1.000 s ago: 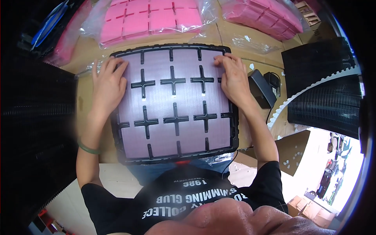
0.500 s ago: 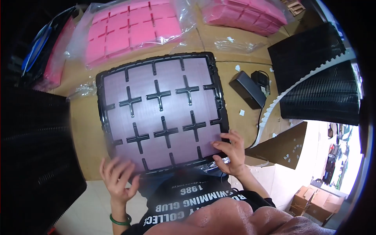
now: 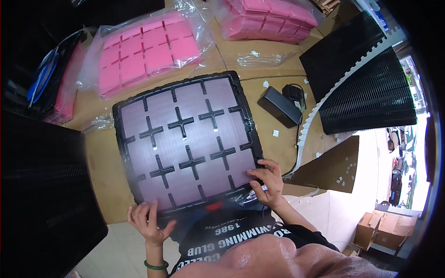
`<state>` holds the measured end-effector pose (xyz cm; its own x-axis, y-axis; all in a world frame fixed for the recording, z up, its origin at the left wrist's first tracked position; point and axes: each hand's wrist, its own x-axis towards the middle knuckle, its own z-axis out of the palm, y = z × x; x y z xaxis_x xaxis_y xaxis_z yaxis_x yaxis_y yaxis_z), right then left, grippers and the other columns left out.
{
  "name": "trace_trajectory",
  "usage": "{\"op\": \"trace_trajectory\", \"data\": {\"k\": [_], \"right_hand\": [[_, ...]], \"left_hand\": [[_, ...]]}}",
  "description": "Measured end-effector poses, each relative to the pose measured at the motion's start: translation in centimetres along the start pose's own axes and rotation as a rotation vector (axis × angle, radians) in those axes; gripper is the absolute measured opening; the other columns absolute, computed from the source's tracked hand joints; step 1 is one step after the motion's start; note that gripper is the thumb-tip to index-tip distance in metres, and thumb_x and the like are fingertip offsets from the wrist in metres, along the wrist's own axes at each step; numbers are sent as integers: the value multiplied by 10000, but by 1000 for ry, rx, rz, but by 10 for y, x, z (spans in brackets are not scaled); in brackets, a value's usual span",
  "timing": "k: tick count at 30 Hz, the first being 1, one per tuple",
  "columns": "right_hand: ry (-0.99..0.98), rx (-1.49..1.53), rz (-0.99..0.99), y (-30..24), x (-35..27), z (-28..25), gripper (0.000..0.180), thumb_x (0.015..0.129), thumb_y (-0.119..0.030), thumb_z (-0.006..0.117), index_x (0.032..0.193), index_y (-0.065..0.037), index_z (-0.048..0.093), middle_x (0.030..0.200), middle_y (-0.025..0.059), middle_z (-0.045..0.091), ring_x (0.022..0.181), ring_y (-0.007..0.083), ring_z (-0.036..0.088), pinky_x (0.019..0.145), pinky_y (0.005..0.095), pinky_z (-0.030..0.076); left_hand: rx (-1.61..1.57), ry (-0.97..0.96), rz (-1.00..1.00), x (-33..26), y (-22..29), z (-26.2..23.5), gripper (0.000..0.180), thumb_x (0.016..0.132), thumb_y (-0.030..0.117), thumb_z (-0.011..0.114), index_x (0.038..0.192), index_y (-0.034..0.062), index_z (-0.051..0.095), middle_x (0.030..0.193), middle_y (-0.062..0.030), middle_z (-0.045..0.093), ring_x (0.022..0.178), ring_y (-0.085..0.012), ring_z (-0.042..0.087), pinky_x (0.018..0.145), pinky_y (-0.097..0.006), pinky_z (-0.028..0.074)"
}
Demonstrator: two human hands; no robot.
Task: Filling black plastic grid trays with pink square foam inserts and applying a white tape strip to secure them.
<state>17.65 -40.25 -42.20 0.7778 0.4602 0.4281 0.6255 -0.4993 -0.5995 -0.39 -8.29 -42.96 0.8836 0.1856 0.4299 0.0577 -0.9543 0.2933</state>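
Note:
Before me on the cardboard-covered table lies a black plastic tray (image 3: 237, 90) with raised crosses. A pale pinkish-mauve sheet (image 3: 169, 143) fills it, and the crosses show through slots in the sheet. At the tray's near left corner, my left hand (image 3: 149, 224) rests its fingertips on the edge, fingers spread and thumb apart. Over the near right corner is my right hand (image 3: 270, 184), fingers stretched and lightly bent, the tips at the sheet and rim. Neither hand grips anything that I can see. A green bangle (image 3: 156, 265) circles my left wrist.
Pink slotted foam sheets (image 3: 153, 58) in clear plastic lie beyond the tray, with another pink stack (image 3: 271, 28) to their right. A black box (image 3: 279, 106) and a power adapter (image 3: 293, 94) sit at right. Black ribbed stacks (image 3: 371, 92) stand farther right, another (image 3: 41, 176) at left.
The view has shifted a little, so the tray sits slightly lower left. My left hand, blurred before, now rests at the near left corner. My right hand stays at the near right corner.

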Motion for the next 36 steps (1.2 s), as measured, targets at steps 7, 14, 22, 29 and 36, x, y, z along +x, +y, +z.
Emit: {"op": "trace_trajectory", "data": {"k": [7,14,22,29,36], "right_hand": [[44,25,27,9,3,2,159,777,-97,728,932,-62,739,837,52,706,1071,305,568,943,424,442],[76,93,84,11,7,8,112,774,-97,716,878,-70,748,755,48,666,1039,292,562,912,415,438],[112,46,30,9,12,8,97,774,-132,718,852,-84,749,755,35,678,1000,286,587,876,393,442],[97,21,32,5,12,9,120,814,-168,690,827,-61,741,774,52,694,981,301,567,861,399,447],[57,-45,37,2,9,11,145,798,-220,702,831,-86,746,735,31,664,945,280,562,855,387,439]], "left_hand": [[-38,1,34,-4,-9,10,634,927,623,457,1034,37,674,1049,-124,592,1083,-311,583,1103,-537,258],[-83,38,-35,-11,-13,15,829,921,763,243,987,63,682,1058,-116,589,1116,-318,549,1093,-540,272],[-40,87,-76,-8,-8,16,835,921,767,235,979,65,683,1058,-108,588,1159,-342,509,1091,-551,263],[-50,62,-49,-12,-13,19,790,931,744,256,932,74,674,1047,-98,589,1146,-324,512,1086,-550,268],[-6,80,-49,-15,-13,23,730,931,720,312,933,88,678,1002,-90,581,1110,-309,523,1063,-549,292]]}}
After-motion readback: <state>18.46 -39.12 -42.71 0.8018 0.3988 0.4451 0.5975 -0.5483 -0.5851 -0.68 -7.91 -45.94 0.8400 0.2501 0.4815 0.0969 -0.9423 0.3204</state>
